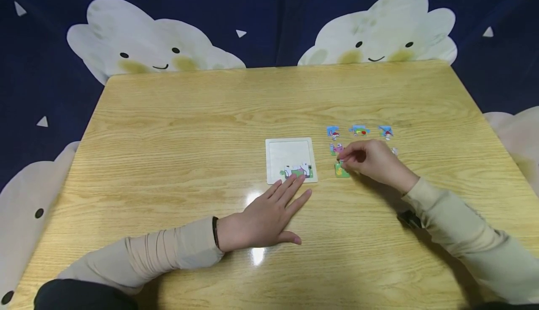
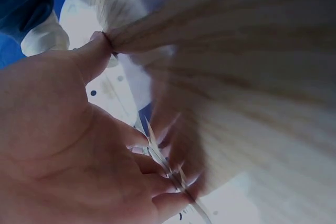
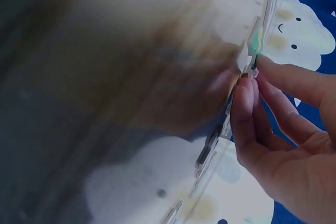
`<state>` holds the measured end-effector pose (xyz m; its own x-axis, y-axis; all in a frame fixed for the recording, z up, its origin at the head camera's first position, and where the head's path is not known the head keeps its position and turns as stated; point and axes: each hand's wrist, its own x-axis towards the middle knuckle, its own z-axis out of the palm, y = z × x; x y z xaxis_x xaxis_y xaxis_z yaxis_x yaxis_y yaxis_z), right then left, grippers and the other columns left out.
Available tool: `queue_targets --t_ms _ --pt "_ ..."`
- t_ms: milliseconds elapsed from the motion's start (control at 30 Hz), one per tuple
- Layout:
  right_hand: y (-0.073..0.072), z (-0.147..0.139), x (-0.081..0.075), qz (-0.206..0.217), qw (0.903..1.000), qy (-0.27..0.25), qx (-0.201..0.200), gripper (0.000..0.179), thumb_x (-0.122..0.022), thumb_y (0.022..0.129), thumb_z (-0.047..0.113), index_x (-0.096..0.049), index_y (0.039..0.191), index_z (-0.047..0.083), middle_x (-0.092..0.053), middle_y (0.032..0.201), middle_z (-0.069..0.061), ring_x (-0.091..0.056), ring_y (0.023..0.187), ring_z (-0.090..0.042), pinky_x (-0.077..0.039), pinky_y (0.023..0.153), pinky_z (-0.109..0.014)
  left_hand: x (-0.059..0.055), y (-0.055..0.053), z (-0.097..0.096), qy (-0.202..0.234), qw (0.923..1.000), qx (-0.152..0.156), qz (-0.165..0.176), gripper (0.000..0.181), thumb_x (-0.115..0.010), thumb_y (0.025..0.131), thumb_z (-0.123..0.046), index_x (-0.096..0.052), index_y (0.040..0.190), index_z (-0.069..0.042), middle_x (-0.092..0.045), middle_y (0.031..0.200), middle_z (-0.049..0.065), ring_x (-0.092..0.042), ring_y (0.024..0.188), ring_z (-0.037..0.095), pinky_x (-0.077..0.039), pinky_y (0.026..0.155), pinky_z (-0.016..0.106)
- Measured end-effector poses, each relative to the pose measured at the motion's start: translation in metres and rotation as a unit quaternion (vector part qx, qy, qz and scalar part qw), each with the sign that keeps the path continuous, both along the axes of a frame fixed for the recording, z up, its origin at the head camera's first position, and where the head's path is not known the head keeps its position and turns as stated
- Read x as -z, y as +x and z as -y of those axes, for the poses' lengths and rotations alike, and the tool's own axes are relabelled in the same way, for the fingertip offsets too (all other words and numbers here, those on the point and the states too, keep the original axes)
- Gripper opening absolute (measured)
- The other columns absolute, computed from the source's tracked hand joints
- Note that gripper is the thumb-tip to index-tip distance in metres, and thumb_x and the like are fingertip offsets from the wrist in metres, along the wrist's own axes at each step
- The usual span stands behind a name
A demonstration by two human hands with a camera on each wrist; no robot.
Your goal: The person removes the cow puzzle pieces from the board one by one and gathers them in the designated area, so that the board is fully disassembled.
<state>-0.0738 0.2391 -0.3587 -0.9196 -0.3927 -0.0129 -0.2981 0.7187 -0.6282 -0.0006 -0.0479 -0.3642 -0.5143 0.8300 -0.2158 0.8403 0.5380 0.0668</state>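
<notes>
A square white puzzle tray (image 1: 267, 160) lies mid-table, with puzzle pieces showing a white animal and green grass (image 1: 306, 168) in its lower right corner. My left hand (image 1: 267, 218) lies palm down with straight, spread fingers. Its fingertips rest at the lower edge of those pieces, and the thumb points off to the right. To the right of the tray, my right hand (image 1: 376, 164) pinches a green puzzle piece (image 1: 342, 170) between thumb and fingers. In the right wrist view this green piece (image 3: 255, 41) stands tilted at the thumb tip.
Beyond my right hand lie several loose puzzle pieces: a blue one (image 1: 332, 132), one with yellow and red (image 1: 360, 130), another blue one (image 1: 385, 132) and a pink one (image 1: 337, 149). A white bit (image 1: 394, 151) shows behind the hand. A dark cloud-print curtain (image 1: 269, 19) borders the wooden table (image 1: 189, 127).
</notes>
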Motion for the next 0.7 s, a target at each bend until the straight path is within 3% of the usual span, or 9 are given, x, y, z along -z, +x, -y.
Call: queue_targets --t_ms 267,700 --pt "0.0016 -0.0013 0.0030 -0.019 0.9997 0.007 -0.015 0.015 -0.072 0.080 -0.010 -0.074 0.089 0.002 -0.070 0.083 -0.009 -0.061 0.070 -0.015 -0.050 0.063 -0.022 -0.0006 0.0002 -0.0002 0.004 1.0000 0.001 -0.004 0.093 -0.044 0.092 -0.067 -0.019 0.157 -0.006 -0.006 0.161 0.023 -0.007 0.149 0.034 -0.019 0.117 0.041" --pt "0.0021 -0.0023 0.0028 -0.013 0.9997 0.014 -0.017 0.014 -0.076 0.080 -0.008 -0.075 0.087 0.004 -0.067 0.077 0.000 -0.059 0.067 -0.013 -0.049 0.059 -0.023 0.0005 0.0009 -0.0008 -0.005 1.0000 -0.001 -0.008 0.095 -0.042 0.091 -0.070 -0.015 0.158 -0.007 -0.003 0.162 0.021 -0.005 0.149 0.033 -0.018 0.117 0.041"
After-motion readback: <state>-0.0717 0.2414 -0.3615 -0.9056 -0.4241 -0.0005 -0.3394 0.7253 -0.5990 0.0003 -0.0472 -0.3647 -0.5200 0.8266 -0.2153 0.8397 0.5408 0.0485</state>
